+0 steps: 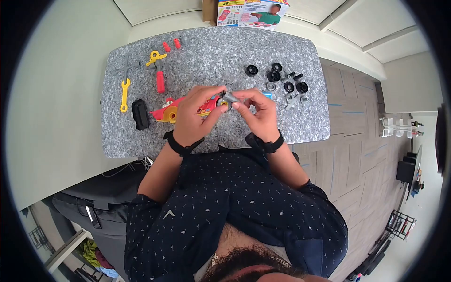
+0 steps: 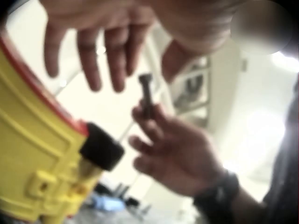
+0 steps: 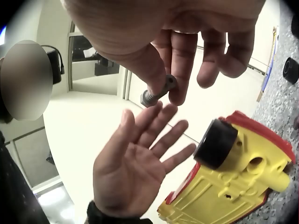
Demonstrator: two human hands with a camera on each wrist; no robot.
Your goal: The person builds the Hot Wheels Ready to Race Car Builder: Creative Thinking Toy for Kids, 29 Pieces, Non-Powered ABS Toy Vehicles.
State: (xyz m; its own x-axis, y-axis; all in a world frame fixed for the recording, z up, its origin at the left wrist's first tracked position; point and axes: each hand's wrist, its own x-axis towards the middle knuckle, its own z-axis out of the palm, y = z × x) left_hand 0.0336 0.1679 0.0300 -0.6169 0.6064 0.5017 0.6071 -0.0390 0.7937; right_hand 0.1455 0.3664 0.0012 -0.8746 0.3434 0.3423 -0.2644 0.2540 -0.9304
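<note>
My right hand [image 1: 260, 115] pinches a grey threaded toy bolt [image 3: 160, 91] between thumb and fingers; the bolt also stands out from the fingertips in the left wrist view. Facing it is my left hand [image 3: 135, 172], palm showing and fingers spread, with its fingertips just below the bolt in the right wrist view. A red and yellow toy car [image 1: 162, 114] sits on the table behind and beside the left hand, which partly hides it in the head view. Its yellow underside shows in both wrist views, with a black wheel [image 3: 217, 144] at one corner.
Left on the speckled table [image 1: 206, 51] lie a yellow wrench [image 1: 124, 96], a red-handled tool [image 1: 160, 82], a grey cross-shaped tool [image 1: 126, 68] and a black oblong part [image 1: 140, 114]. Black wheels [image 1: 273, 75] and small grey parts [image 1: 293, 101] lie right. A toy box [image 1: 251, 15] stands behind.
</note>
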